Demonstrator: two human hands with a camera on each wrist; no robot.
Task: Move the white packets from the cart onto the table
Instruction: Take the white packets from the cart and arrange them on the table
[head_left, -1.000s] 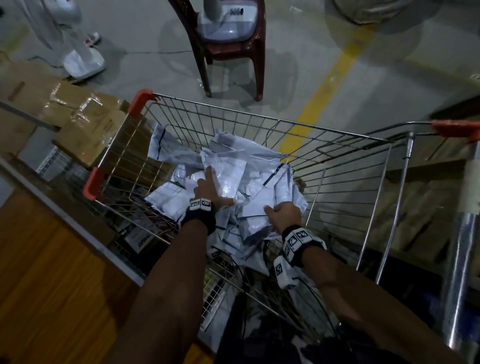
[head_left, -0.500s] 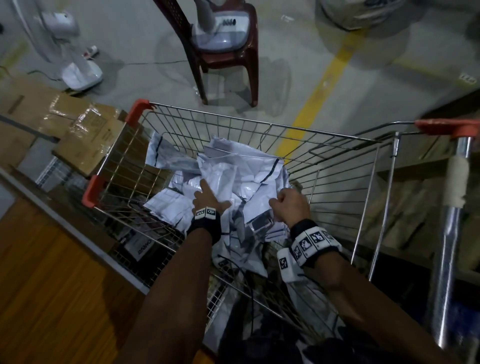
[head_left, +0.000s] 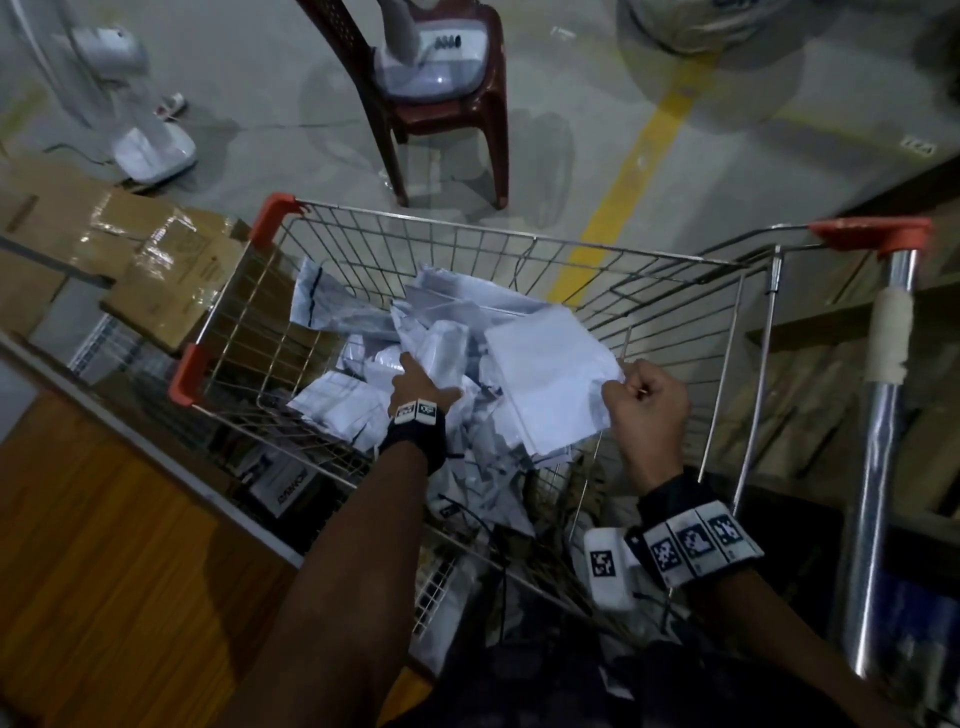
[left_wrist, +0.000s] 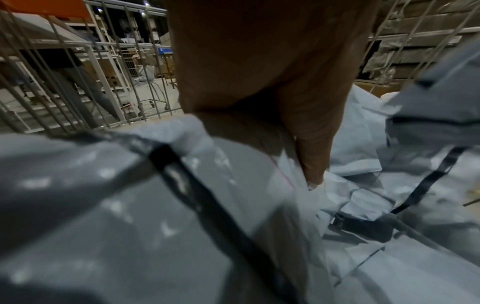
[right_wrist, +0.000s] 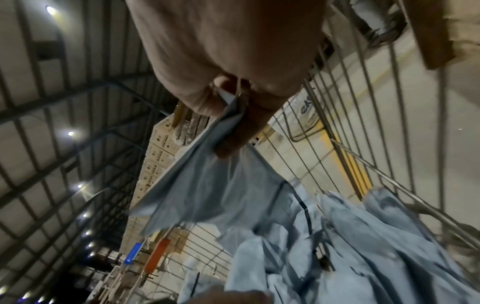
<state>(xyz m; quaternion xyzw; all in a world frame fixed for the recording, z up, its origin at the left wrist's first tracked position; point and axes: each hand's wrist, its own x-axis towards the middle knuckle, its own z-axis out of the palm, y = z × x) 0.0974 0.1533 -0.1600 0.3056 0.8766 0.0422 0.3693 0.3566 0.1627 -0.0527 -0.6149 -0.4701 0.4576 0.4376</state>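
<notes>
floor: grey concrete lay under a wire cart (head_left: 249, 317).
packets (head_left: 441, 353): looked light, limp, slippery; best pinched at an edge.
right hand (head_left: 647, 400): pinched one packet's (head_left: 550, 374) corner.
left hand (head_left: 421, 384): lay on the pile, grip unclear.

Wire cart (head_left: 519, 244) (orange corner guards) holds heap of white packets (head_left: 452, 343).

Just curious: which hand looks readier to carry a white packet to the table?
Probably the right hand: it already pinches a lifted white plastic packet, while the left hand only presses into the heap.
</notes>
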